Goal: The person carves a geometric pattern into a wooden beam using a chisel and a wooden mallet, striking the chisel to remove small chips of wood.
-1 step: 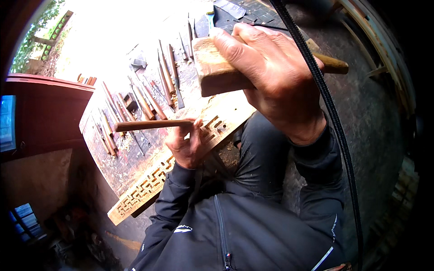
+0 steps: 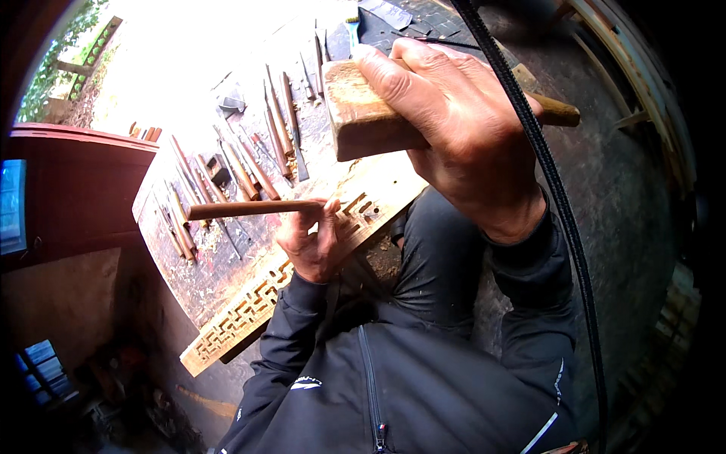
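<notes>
My right hand [image 2: 461,129] is closed around a wooden mallet [image 2: 370,113], held up above the far end of a long carved board [image 2: 393,178]. The mallet's blocky head points left and its handle sticks out to the right. My left hand [image 2: 310,250] rests at the board, its fingers closed on a carving chisel [image 2: 249,209]. The chisel's brown wooden handle leans out to the left; its blade is hidden by my hand. A meandering pattern of cut slots runs along the board on both sides of my left hand.
Several chisels and gouges [image 2: 246,174] lie on the worktable [image 2: 219,284] among wood shavings. A blue-handled brush [image 2: 353,34] lies at the table's far side. A black cord [image 2: 541,147] hangs across the right of the view. Strong light washes out the far left tabletop.
The butt of the chisel's handle has shifted very slightly to the left. The mallet and both hands have hardly moved.
</notes>
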`<state>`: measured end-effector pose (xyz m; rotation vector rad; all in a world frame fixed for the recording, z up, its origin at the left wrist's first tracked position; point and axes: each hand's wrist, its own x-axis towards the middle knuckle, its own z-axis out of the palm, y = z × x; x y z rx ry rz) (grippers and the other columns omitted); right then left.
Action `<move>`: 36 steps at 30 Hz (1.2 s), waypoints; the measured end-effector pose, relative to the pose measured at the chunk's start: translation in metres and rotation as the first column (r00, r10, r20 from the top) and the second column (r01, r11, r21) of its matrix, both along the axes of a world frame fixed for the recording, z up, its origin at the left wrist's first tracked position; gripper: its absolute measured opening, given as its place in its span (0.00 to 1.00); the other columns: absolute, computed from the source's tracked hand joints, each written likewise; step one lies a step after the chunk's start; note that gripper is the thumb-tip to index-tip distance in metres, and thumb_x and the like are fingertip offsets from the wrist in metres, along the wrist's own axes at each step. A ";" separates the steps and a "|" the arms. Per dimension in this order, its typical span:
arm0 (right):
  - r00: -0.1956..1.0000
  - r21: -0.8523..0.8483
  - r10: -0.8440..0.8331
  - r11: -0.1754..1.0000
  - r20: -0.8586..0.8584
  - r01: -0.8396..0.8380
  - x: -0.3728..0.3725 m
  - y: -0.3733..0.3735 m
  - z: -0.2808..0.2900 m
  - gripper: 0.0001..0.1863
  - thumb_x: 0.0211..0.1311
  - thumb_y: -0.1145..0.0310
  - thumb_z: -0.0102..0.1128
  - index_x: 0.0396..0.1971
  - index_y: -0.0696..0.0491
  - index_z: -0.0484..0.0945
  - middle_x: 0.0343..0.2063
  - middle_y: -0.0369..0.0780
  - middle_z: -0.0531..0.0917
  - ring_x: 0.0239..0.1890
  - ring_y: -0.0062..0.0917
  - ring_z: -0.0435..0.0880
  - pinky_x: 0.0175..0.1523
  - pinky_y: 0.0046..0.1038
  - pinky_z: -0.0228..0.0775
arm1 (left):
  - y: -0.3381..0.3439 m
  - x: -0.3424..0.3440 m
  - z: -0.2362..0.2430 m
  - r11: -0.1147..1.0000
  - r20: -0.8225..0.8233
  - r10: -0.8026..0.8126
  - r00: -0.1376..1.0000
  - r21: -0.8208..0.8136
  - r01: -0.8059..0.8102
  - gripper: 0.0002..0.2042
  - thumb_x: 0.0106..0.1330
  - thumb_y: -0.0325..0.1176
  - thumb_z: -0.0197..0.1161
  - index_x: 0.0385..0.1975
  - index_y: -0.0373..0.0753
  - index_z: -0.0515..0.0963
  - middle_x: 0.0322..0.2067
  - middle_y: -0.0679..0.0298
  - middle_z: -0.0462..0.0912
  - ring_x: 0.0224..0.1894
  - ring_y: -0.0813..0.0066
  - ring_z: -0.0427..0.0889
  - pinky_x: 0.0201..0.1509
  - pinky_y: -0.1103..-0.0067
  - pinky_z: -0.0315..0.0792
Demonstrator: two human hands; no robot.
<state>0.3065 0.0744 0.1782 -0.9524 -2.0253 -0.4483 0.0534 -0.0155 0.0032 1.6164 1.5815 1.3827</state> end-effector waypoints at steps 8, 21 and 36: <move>0.995 0.004 0.064 0.998 -0.081 -0.064 -0.017 0.008 -0.007 0.28 0.53 0.72 0.78 0.58 0.50 0.92 0.47 0.48 0.94 0.51 0.44 0.96 0.57 0.42 0.88 | 0.009 0.017 -0.018 0.999 0.079 -0.040 0.996 0.007 0.039 0.10 0.74 0.26 0.81 0.48 0.33 0.87 0.32 0.59 0.94 0.33 0.73 0.94 0.39 0.76 0.85; 1.000 -0.014 0.010 1.000 -0.025 -0.010 -0.029 0.002 0.006 0.20 0.58 0.63 0.77 0.52 0.46 0.94 0.42 0.42 0.95 0.45 0.37 0.97 0.51 0.36 0.90 | 0.017 0.027 0.001 0.983 -0.217 -0.043 0.975 0.166 0.080 0.09 0.71 0.31 0.83 0.43 0.39 0.89 0.29 0.57 0.90 0.27 0.62 0.89 0.34 0.69 0.82; 0.990 0.115 0.118 0.985 0.074 -0.126 -0.030 0.026 0.033 0.17 0.61 0.60 0.78 0.49 0.46 0.93 0.37 0.40 0.93 0.41 0.32 0.96 0.46 0.33 0.87 | 0.031 0.029 -0.005 0.950 -0.490 -0.002 0.872 0.270 0.154 0.12 0.69 0.31 0.81 0.48 0.38 0.87 0.31 0.55 0.88 0.25 0.52 0.85 0.31 0.63 0.76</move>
